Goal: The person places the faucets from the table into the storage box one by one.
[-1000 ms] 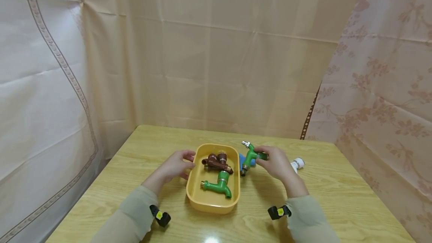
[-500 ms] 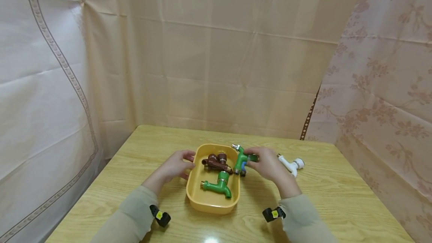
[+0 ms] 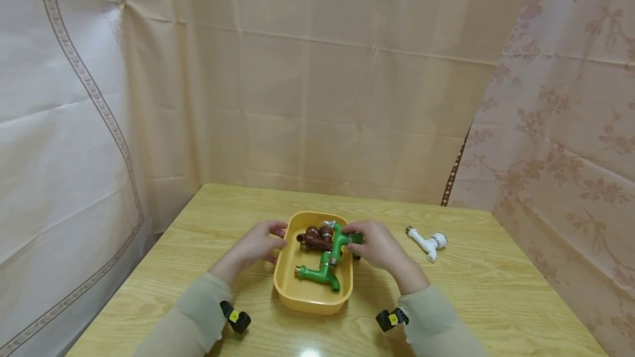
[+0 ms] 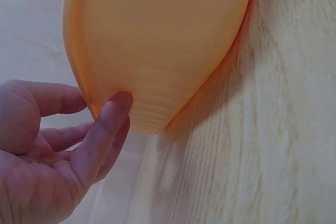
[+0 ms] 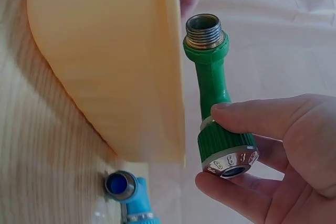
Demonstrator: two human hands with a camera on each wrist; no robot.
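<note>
My right hand pinches a green tap by its knob and holds it over the right side of a yellow plastic basin. In the right wrist view, the threaded inlet of this green tap points up, with thumb and fingers around the knob. Inside the basin lie brown taps, partly overlapping, and another green tap. My left hand touches the basin's left side with relaxed fingers; in the left wrist view, fingertips rest against the outer wall.
A white tap lies on the wooden table, right of the basin. Beside the basin's right wall, a blue tap shows in the right wrist view; the hand mostly hides it in the head view. Curtains hang behind the table.
My right hand has carried the green tap leftward, from beside the basin to above its right part. The white tap has come fully into sight. My left hand and the basin stay put.
</note>
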